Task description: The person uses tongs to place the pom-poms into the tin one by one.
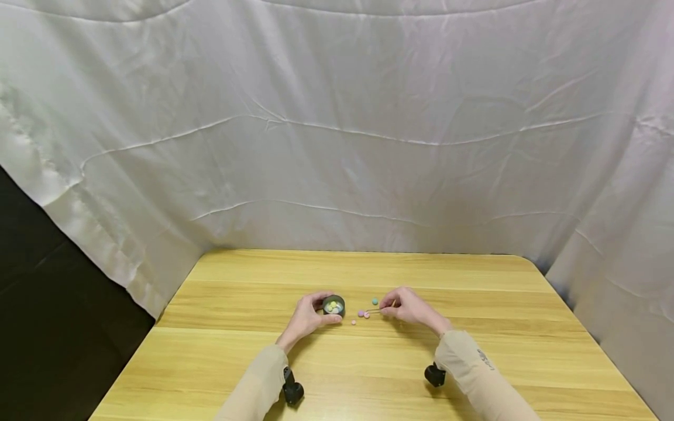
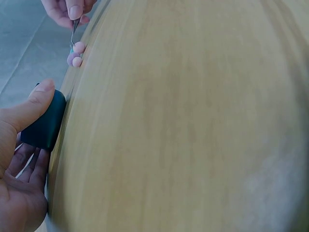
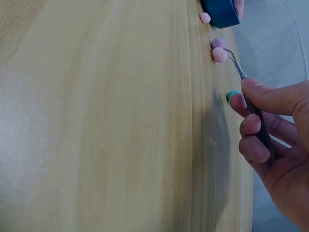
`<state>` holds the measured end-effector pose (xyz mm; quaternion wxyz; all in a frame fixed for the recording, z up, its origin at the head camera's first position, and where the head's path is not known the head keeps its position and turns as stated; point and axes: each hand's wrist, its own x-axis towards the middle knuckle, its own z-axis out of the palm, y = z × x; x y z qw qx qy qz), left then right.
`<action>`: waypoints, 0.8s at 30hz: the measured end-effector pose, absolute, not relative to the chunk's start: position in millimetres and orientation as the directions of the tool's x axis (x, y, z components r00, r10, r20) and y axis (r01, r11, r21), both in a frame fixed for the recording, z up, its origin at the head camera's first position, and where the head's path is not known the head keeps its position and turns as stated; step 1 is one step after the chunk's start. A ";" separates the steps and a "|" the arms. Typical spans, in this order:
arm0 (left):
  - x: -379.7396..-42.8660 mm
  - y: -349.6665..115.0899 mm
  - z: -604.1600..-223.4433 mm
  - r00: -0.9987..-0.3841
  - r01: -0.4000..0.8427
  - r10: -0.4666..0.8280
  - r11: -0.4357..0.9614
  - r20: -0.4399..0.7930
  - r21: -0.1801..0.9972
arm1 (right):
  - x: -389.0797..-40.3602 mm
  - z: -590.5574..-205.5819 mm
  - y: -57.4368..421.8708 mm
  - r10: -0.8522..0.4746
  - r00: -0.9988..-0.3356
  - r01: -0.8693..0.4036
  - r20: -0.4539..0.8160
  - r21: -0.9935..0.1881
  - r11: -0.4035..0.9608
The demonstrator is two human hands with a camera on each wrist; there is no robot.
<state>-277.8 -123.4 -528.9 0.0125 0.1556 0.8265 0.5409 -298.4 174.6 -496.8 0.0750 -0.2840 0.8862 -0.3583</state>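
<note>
My left hand (image 1: 308,316) grips a small dark round container (image 2: 46,123), thumb on one side and fingers round the other. Yellow and whitish balls (image 1: 333,305) lie inside it. Between thumb and fingers, my right hand (image 1: 413,308) holds a pair of bent-tip tweezers (image 3: 258,118). Their tips reach the side of a pink ball (image 3: 219,54); I cannot tell whether they pinch it. Right against that ball sits a purple one (image 3: 218,42). A smaller pink ball (image 3: 205,18) rests nearer the container, and a teal ball (image 3: 232,94) lies beyond the tweezers, partly covered by my fingers in the right wrist view.
Everything stands on a wood-grain table (image 1: 221,345). Behind it and along its right side hangs a pale grey curtain (image 1: 368,146). A dark panel (image 1: 47,292) shows at the left. Both sleeves carry black wrist cameras (image 1: 434,375) close over the tabletop.
</note>
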 end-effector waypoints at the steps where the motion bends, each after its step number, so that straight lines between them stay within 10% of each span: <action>1: -277.8 -123.4 -528.8 -0.951 0.244 0.272 0.365 0.147 0.899 | -298.5 -496.8 174.4 -0.557 -0.827 -0.449 0.068 -0.676 0.584; 24: -277.2 -123.2 -528.4 -0.951 0.243 0.271 0.362 0.148 0.900 | -299.3 -496.7 173.7 -0.565 -0.819 -0.470 0.098 -0.680 0.563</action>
